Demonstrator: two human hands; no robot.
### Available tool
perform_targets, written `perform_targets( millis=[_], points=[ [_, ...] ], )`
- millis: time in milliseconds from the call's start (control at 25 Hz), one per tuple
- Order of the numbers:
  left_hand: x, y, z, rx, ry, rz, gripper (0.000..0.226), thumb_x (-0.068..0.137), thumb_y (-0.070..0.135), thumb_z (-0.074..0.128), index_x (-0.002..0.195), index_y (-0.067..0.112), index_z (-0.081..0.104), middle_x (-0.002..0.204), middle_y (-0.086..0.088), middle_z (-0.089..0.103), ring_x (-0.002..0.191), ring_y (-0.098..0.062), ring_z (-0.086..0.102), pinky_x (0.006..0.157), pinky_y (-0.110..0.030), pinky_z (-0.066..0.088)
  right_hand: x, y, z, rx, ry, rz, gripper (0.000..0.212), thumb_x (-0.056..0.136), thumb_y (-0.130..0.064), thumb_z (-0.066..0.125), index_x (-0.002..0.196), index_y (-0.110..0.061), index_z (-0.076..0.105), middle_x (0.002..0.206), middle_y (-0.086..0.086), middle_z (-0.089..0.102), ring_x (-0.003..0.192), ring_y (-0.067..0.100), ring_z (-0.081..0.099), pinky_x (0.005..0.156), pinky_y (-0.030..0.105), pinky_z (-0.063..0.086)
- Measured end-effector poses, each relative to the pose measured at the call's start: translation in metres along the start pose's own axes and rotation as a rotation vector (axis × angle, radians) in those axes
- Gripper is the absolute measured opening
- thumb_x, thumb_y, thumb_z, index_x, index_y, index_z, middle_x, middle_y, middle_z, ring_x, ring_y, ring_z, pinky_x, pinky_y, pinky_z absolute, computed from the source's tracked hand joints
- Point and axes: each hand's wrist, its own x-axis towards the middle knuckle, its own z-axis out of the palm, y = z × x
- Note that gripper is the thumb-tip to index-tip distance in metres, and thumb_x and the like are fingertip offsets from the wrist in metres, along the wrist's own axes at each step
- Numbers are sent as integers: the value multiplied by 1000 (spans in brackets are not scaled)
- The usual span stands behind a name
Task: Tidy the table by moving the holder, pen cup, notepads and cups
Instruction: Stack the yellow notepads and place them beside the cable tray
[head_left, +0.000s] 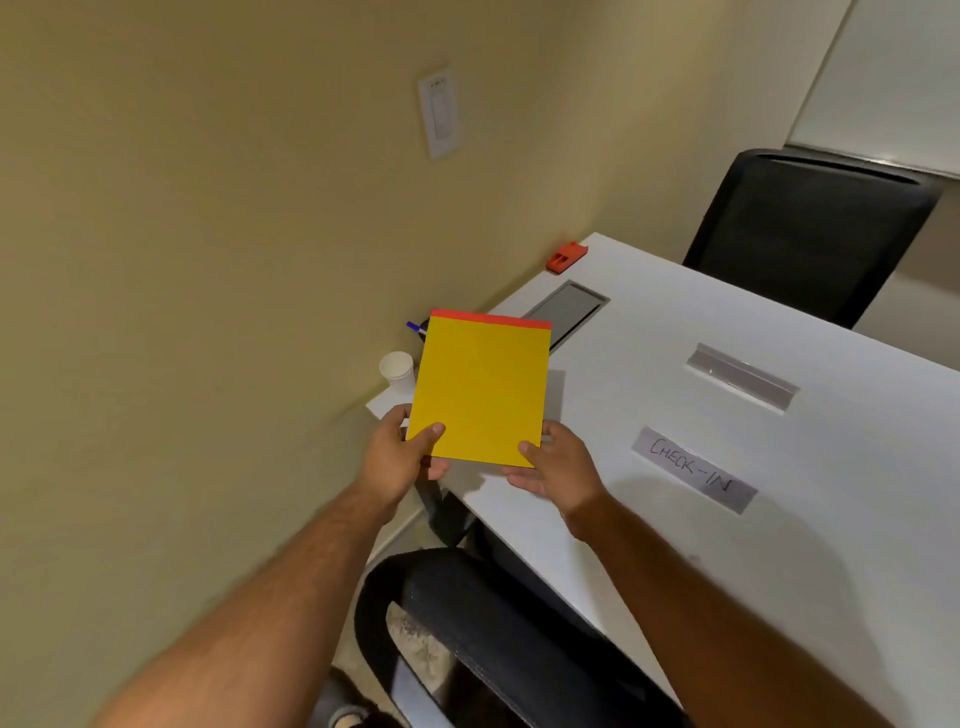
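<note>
On the white worktop (701, 545) lie a clear holder (742, 377), a "CHECK-IN" sign (693, 469), a grey inset hatch (569, 310) and a red object (566, 256) at the far corner; black chairs stand at the near (467, 623) and far (810, 234) sides. The yellow notepad (480, 389), red-edged on top, is held above the worktop's left end, hiding most of a pen cup with a blue pen (414, 327). Left hand (397, 453) and right hand (558, 466) each pinch a bottom corner, thumb on top, fingers underneath. A white paper cup (397, 371) stands beside it, contents unseen
</note>
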Motion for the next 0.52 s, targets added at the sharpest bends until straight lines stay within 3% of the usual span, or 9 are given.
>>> perform_targets(
  millis=[160,320,520],
  points=[
    [66,0,-30,-12,-100,-1,36,104,15,59,140,14,51,116,-15,70,72,-29,77,66,-34,65,42,3,47,12,220,-60,19,107,-6,57,116,-21,65,115,19,73,82,28,80,70,32,65],
    [124,12,-66,30,-235,-88,39,105,10,57,143,13,50,116,-21,70,86,-33,75,81,-45,65,59,6,97,170,426,-14,26,108,-9,57,133,-14,59,119,19,72,84,30,80,74,35,66],
    [181,31,-80,233,-395,20,42,101,15,64,143,13,56,114,-8,71,88,-22,72,83,-45,64,79,-5,128,211,613,-72,20,108,-7,57,125,-12,66,119,22,74,84,33,78,78,36,67]
  ],
)
